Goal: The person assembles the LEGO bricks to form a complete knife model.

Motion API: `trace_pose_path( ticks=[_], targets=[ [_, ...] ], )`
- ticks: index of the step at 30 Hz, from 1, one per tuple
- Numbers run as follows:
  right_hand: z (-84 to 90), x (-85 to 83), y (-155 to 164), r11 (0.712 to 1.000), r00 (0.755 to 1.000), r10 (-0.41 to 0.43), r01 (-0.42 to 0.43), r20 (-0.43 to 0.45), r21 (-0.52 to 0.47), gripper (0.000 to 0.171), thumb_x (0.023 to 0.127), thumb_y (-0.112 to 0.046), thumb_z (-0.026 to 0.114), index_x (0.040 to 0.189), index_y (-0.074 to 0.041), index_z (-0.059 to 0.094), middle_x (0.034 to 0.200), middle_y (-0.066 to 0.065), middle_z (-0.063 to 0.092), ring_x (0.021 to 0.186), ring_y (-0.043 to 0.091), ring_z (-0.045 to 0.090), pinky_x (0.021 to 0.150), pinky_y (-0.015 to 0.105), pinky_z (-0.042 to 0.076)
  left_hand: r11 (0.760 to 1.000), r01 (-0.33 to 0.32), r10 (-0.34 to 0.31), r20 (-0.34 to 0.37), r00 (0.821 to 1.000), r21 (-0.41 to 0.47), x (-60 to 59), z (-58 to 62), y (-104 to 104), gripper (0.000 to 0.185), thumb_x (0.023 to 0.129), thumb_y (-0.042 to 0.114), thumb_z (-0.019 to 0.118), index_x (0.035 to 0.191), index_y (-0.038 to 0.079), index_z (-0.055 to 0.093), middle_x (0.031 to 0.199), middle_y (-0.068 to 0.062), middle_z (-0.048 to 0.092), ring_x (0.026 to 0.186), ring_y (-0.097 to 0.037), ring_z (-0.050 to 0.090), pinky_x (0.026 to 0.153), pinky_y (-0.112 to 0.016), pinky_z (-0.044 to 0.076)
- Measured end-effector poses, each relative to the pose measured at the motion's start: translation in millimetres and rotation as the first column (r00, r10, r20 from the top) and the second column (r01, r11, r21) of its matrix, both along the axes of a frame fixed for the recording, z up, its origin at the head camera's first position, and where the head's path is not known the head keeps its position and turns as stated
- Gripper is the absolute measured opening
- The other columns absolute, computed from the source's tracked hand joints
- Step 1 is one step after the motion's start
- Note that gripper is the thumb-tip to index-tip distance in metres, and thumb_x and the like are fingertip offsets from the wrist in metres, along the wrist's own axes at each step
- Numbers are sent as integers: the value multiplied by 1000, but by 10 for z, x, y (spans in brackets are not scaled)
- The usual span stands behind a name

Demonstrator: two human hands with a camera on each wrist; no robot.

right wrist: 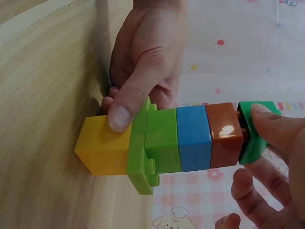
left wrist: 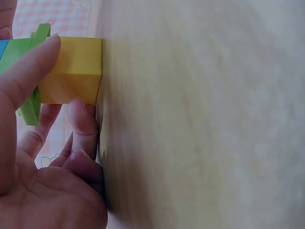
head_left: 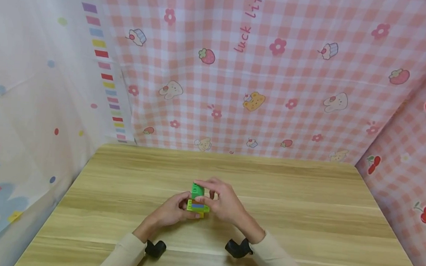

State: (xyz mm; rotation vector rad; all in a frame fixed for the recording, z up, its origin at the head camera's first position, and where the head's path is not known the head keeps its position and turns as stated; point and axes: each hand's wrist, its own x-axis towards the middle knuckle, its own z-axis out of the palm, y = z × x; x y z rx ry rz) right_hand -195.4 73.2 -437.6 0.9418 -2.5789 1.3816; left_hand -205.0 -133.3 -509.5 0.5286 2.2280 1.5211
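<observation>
Bare table point(head_left: 305, 207) all round; only the block tower point(head_left: 198, 200) (mid-table) obstructs.

left hand point(head_left: 171, 211): i see it low, thumb and fingers curled in a grip.
right hand point(head_left: 222, 200): raised slightly higher, fingertips point(right wrist: 267, 126) pinching from above.
forearms: both angled inward, wrists close together, sleeves to the wrists.

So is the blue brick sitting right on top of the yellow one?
No, green bricks separate the blue brick from the yellow brick.
</observation>
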Motion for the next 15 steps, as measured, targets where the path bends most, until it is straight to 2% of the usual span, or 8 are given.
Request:
trace_pose_path(
  ticks=[3, 6, 10, 15],
  targets=[
    [-42, -8, 5, 1000, 1000, -4, 3, -19, -15, 42, 83, -24, 70, 124, -21, 61, 101, -8, 61, 69, 7, 48, 54, 25, 41, 1000, -1, 1, -6, 1000, -5, 3, 0, 2, 40, 79, 25, 75, 115, 19, 57, 104, 0, 63, 92, -18, 57, 79, -34, 44],
    [-80, -14, 10, 1000, 999, 4, -5, -51, -31, 42, 83, -24, 70, 123, -18, 62, 102, -7, 62, 68, 6, 46, 53, 26, 40, 1000, -6, 6, -10, 1000, -19, 0, -4, 6, 38, 79, 26, 75, 113, 19, 58, 103, 0, 63, 90, -17, 56, 77, -33, 43],
    [-109, -3, 17, 998, 997, 9, -13, -80, -56, 42, 83, -24, 70, 123, -17, 62, 102, -4, 62, 64, 7, 44, 50, 21, 37, 999, -7, 7, -15, 1000, -35, -8, -8, 10, 37, 79, 29, 75, 111, 20, 59, 101, -1, 62, 88, -17, 55, 75, -32, 43],
    [-157, 6, 5, 998, 996, 5, -10, -93, -61, 42, 85, -24, 68, 126, -21, 59, 104, -5, 61, 61, 8, 42, 51, 19, 36, 999, -3, 2, -26, 1000, -38, -17, -14, 7, 37, 79, 31, 75, 111, 22, 59, 101, 0, 63, 89, -17, 56, 76, -33, 43]
  ],
)
